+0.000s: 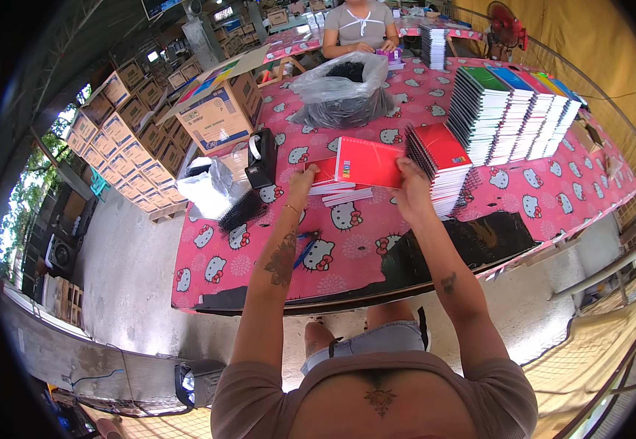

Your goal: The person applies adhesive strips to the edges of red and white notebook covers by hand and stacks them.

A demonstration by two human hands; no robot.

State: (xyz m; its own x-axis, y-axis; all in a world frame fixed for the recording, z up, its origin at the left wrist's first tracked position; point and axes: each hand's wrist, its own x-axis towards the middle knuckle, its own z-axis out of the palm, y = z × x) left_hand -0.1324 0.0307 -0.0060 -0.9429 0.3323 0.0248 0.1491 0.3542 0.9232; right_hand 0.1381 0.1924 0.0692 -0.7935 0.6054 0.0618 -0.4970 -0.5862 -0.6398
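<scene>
A red spiral notebook (369, 162) is tilted up above the table, and my right hand (411, 189) grips its right edge. Just left of it, my left hand (302, 180) has its fingers closed at the left edge of another red notebook (323, 173), which lies over a short pile of notebooks (345, 195). Beside my right hand stands a tall stack of red spiral notebooks (442, 150), black coils facing left. Blue pens (305, 249) lie on the table near my left forearm.
Taller stacks of notebooks with green, blue and other covers (512, 110) stand at the right. A large plastic bag of black coils (345, 91), a black hole punch (261, 159), loose black coils (242, 211) and a carton (219, 117) sit on the table. A co-worker (360, 33) works opposite.
</scene>
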